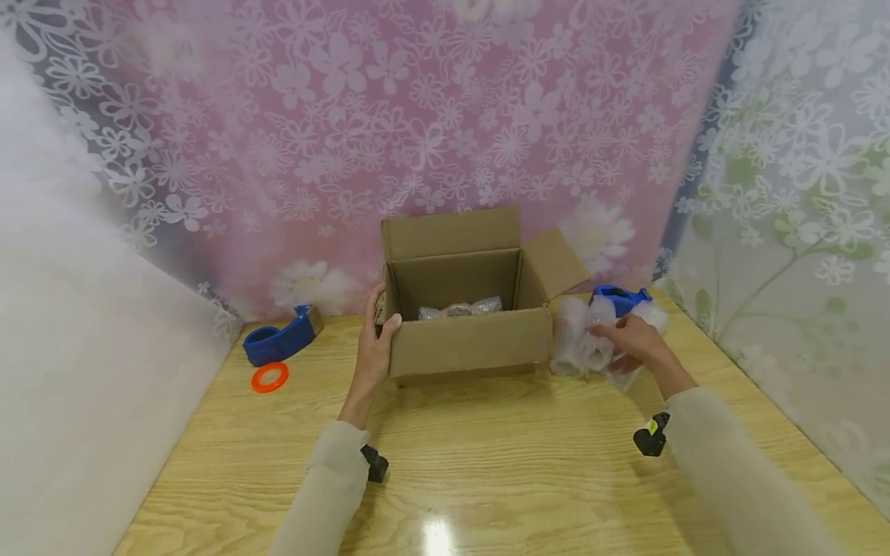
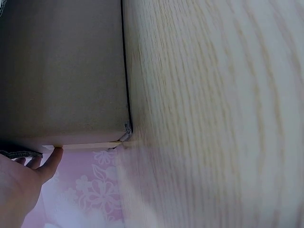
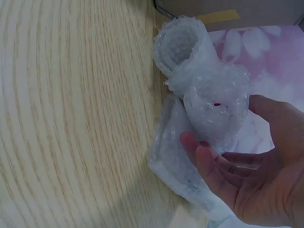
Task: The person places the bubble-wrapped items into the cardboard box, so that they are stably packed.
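Note:
An open cardboard box [image 1: 473, 344] stands on the table against the patterned backdrop, flaps up at the back and right. Inside lie bubble-wrapped items [image 1: 487, 306], partly hidden by the front wall. My left hand [image 1: 375, 347] grips the box's left front corner, thumb at the front and fingers along the left side; in the left wrist view the fingers [image 2: 51, 164] touch its side. To the right of the box, my right hand [image 1: 636, 340] holds a roll of bubble wrap [image 3: 218, 104] between thumb and fingers. Another bubble-wrap roll [image 3: 178, 47] and a flatter bubble-wrapped piece [image 3: 178, 156] lie beside it.
At the left of the wooden table [image 1: 480, 455] sit a blue tape dispenser [image 1: 278, 340] and an orange ring [image 1: 270, 377]. Another blue object [image 1: 619, 297] stands behind the bubble wrap. Patterned sheets enclose the table at back and sides.

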Demonstrator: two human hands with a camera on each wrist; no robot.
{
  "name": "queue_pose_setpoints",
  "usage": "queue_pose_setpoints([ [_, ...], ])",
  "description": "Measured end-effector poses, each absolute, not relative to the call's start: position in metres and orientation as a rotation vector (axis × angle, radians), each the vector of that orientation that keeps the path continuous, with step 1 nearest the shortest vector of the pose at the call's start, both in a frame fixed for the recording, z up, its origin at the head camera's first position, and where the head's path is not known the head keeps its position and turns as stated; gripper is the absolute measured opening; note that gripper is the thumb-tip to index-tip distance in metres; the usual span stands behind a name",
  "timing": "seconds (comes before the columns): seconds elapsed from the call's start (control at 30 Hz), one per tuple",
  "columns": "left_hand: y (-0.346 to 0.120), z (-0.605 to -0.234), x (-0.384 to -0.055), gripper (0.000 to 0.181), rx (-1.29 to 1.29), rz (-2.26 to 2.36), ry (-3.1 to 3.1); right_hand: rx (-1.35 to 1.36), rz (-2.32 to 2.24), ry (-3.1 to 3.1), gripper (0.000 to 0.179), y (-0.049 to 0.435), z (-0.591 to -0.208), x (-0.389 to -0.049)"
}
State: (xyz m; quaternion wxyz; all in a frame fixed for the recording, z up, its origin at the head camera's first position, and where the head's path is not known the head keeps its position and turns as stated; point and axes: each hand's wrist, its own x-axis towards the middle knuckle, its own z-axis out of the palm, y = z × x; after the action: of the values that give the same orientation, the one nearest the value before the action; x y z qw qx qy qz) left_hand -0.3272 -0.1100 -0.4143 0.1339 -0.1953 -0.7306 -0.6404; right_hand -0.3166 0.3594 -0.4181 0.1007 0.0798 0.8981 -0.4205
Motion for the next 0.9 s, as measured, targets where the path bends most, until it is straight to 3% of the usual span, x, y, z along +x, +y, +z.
queue_pose_setpoints([
  [0.37,-0.11,-0.414,-0.33,0.068,-0.565,-1.906,-2.107,0.251,-1.372,2.604,0.086,0.363,-0.411,-0.313],
  [0.9,-0.111,-0.413,-0.328,0.066,-0.566,-1.889,-2.13,0.138,-1.297,2.711,0.086,0.408,-0.391,-0.298],
])
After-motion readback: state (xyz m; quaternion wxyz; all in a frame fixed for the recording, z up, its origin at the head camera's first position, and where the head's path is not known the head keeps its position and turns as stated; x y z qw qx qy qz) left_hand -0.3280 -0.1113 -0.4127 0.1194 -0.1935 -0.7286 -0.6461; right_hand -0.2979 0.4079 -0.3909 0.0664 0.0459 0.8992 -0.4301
